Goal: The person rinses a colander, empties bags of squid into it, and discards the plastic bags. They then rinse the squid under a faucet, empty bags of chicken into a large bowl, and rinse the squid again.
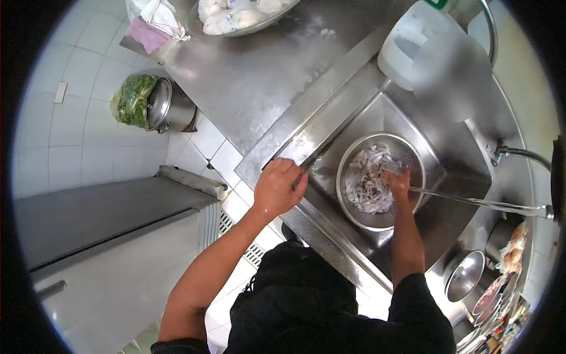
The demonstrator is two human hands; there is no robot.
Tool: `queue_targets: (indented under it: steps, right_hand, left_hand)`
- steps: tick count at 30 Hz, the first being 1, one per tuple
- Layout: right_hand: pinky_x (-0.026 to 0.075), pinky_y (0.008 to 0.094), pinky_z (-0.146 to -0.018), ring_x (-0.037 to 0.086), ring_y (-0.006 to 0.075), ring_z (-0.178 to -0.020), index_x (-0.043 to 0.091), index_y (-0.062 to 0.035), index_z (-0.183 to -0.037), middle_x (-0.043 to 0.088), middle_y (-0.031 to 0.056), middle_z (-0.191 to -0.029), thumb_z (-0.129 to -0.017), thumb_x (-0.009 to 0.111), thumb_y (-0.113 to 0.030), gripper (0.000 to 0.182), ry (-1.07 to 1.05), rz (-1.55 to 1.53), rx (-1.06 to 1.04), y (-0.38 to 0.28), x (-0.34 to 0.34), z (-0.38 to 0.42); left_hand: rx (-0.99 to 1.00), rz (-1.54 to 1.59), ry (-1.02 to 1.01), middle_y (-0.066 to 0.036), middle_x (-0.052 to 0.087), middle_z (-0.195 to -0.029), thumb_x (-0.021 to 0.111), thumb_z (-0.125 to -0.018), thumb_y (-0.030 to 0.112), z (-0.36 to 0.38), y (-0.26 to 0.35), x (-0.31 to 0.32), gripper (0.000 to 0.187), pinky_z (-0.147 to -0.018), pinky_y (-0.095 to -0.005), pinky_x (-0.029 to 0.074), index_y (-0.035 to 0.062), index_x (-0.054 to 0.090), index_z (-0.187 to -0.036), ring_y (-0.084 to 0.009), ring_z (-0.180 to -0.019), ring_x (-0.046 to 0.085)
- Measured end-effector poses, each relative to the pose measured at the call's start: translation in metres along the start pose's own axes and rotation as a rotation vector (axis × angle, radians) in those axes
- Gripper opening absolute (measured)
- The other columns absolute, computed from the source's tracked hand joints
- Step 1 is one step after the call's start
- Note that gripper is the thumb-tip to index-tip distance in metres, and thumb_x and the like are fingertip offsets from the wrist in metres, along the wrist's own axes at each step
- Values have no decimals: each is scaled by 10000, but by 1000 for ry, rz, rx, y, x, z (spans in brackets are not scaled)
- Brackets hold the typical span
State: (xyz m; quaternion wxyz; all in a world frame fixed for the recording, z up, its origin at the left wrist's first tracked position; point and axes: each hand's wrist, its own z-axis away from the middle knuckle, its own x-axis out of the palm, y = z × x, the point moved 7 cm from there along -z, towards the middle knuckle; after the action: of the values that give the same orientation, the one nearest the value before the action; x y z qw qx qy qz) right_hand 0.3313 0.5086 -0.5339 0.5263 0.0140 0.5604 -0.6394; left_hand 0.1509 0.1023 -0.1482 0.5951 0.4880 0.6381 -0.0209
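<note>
In the sink (pixel 383 115) stands a round metal bowl (pixel 349 154) with pale grey-white strips of food (pixel 368 186) in it; their exact kind I cannot make out. My right hand (pixel 399 182) is down in the bowl, its fingers among the strips and partly hidden by them. A stream of water (pixel 451 196) runs from a tap (pixel 542 211) at the right to beside this hand. My left hand (pixel 280 186) rests at the sink's near left rim, fingers curled over the metal edge, thumb toward the basin.
A white plastic jug (pixel 407 44) stands behind the sink, partly blurred. On the steel counter (pixel 247 88) sits a basin (pixel 259 26) of whitish food. Left are a lidded pot (pixel 180 106) and a bag of greens (pixel 132 100). Another metal bowl (pixel 466 276) stands lower right.
</note>
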Motion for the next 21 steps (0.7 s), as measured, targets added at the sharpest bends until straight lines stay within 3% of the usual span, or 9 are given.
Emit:
queue_targets:
  steps: [1, 3, 4, 7, 10, 11, 14, 17, 21]
  right_hand:
    - [456, 360, -969, 620, 324, -1085, 450, 10, -1325, 625, 200, -1200, -558, 853, -352, 938, 19, -141, -8, -22, -7, 14]
    - [438, 338, -980, 616, 311, -1096, 469, 28, -1313, 627, 207, -1192, -675, 755, -299, 772, 50, 340, 76, -126, -55, 83]
    - [439, 339, -979, 617, 309, -1094, 503, 30, -1284, 627, 212, -1193, -699, 724, -290, 702, 12, 266, 32, -140, -64, 90]
    - [444, 322, -963, 632, 279, -1036, 650, 57, -1099, 645, 221, -1143, -780, 594, -233, 434, 17, 186, -230, -115, -76, 81]
    - [446, 300, -954, 636, 269, -996, 674, 67, -1038, 661, 213, -1079, -772, 585, -228, 407, -142, -128, -129, -107, -85, 82]
    - [471, 361, -926, 636, 281, -995, 681, 35, -1062, 671, 199, -1045, -783, 583, -241, 404, -132, -30, -162, -120, -95, 89]
    - [498, 422, -927, 601, 275, -1089, 643, -48, -1198, 683, 129, -1113, -845, 549, -370, 487, -493, -732, 285, -96, -77, 93]
    - [504, 513, -887, 595, 302, -1083, 510, -59, -1343, 674, 136, -1080, -857, 551, -448, 624, -500, -745, 564, -160, -76, 151]
    - [458, 566, -949, 493, 425, -1238, 454, -23, -1388, 493, 234, -1369, -738, 720, -565, 887, -368, -102, 486, -118, -57, 145]
  left_hand:
    - [15, -1, 9, -105, 558, -740, 707, -743, 71, 0, 1, -1, 88, -659, -396, 466, 38, 626, -753, -296, -724, 565]
    - [29, -1, 6, -111, 567, -743, 707, -741, 68, 3, 2, -2, 94, -648, -401, 466, 36, 622, -761, -303, -719, 567]
    - [28, -2, -3, -110, 565, -742, 708, -741, 70, 2, 2, -2, 94, -647, -402, 465, 37, 621, -759, -303, -718, 566]
    - [19, -23, -13, -103, 552, -743, 696, -751, 95, 2, 2, -2, 90, -672, -395, 469, 39, 629, -731, -291, -741, 563]
    - [9, -19, -5, -101, 548, -745, 689, -754, 107, 3, 2, -4, 95, -688, -394, 473, 40, 634, -717, -287, -754, 564]
    - [5, -12, -2, -102, 549, -746, 688, -754, 108, 4, 2, -5, 94, -690, -395, 473, 40, 634, -717, -288, -754, 565]
    - [-4, -5, -8, -103, 554, -751, 689, -754, 108, 3, 1, -5, 92, -691, -401, 473, 41, 636, -720, -290, -754, 570]
    - [-25, 3, -24, -103, 559, -755, 690, -754, 110, 4, -2, -2, 90, -700, -400, 478, 43, 639, -723, -293, -753, 574]
    - [-2, 19, -4, -114, 569, -749, 691, -759, 92, 3, 0, -4, 87, -666, -410, 471, 32, 629, -758, -311, -729, 572]
